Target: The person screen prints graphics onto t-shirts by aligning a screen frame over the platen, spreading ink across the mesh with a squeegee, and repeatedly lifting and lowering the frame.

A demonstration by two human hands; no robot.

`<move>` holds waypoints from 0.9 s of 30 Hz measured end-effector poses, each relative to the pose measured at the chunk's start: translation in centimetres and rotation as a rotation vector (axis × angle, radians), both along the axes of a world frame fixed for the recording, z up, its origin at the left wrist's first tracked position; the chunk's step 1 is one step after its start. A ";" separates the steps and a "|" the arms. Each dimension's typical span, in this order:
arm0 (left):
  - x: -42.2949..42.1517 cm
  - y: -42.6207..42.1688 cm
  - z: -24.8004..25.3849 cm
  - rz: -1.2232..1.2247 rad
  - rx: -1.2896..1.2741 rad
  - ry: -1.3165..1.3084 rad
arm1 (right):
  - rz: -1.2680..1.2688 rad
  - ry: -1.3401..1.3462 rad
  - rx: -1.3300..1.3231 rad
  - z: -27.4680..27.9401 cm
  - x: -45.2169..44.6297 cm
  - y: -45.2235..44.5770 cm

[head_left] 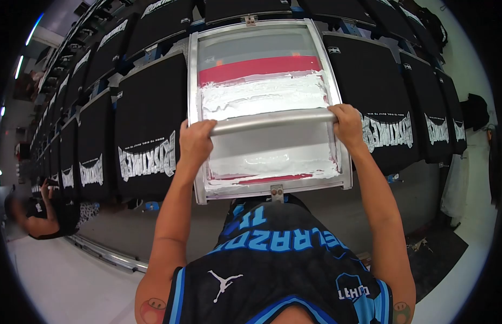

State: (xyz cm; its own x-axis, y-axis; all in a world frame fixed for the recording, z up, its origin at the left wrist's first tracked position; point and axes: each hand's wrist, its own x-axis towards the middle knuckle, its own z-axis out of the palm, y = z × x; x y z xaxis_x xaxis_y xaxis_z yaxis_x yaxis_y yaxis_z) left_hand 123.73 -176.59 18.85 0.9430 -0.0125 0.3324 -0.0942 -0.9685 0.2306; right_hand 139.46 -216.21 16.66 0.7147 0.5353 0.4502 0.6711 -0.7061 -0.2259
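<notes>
A metal squeegee (272, 120) spans the inside of an aluminium-framed printing screen (193, 81). My left hand (196, 140) is closed around its left end, and my right hand (348, 127) grips the right end. Thick white ink (262, 97) lies piled on the mesh beyond the squeegee. On the near side, a thinner white layer covers the mesh, with streaks of red showing at the lower edge. A red band (262, 67) crosses the mesh above the ink. What lies under the screen is hidden.
Black shirts with white lettering lie on platens on both sides, among them a left shirt (151, 119) and a right shirt (370, 97). Another person (45, 210) is at the far left, beside the row. A metal rail (113, 256) runs low along the left.
</notes>
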 end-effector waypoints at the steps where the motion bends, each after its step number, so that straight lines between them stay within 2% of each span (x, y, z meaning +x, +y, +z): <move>1: 0.7 0.3 0.9 0.011 -0.022 0.015 | -0.004 -0.005 0.005 0.0 0.6 0.3; 5: 3.2 0.6 1.8 0.023 0.001 0.072 | -0.043 -0.016 0.037 -0.5 2.7 1.0; 9: 2.4 0.2 -3.0 0.010 0.070 0.051 | -0.077 -0.077 0.004 -3.1 1.9 0.8; 11: 1.9 -0.2 -3.4 -0.012 0.118 0.037 | -0.143 0.032 -0.084 -4.0 0.4 0.3; 14: 2.7 0.2 -2.9 -0.025 0.123 -0.002 | -0.109 0.055 -0.077 -3.6 2.2 0.0; 17: 5.4 1.1 0.2 0.005 0.061 0.116 | -0.100 0.140 -0.119 -1.2 4.6 0.5; 19: 5.6 0.7 2.0 0.000 0.074 0.096 | -0.096 0.188 -0.124 -0.1 5.5 0.6; 21: 5.4 0.4 2.1 -0.007 0.086 0.078 | -0.094 0.188 -0.140 -0.5 4.2 0.3; 23: 3.4 -0.1 0.4 -0.030 0.115 -0.130 | -0.076 0.092 -0.085 -1.9 1.8 -0.2; 27: -1.5 -1.2 -2.5 -0.069 0.121 -0.147 | -0.078 0.055 -0.016 -2.5 -3.8 -0.9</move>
State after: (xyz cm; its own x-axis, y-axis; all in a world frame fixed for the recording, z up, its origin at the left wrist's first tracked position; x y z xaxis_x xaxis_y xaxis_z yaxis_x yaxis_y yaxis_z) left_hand 122.24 -177.78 16.36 0.8802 -0.1237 0.4583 -0.1856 -0.9783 0.0924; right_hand 135.66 -217.09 14.16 0.7781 0.4834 0.4012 0.6005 -0.7598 -0.2492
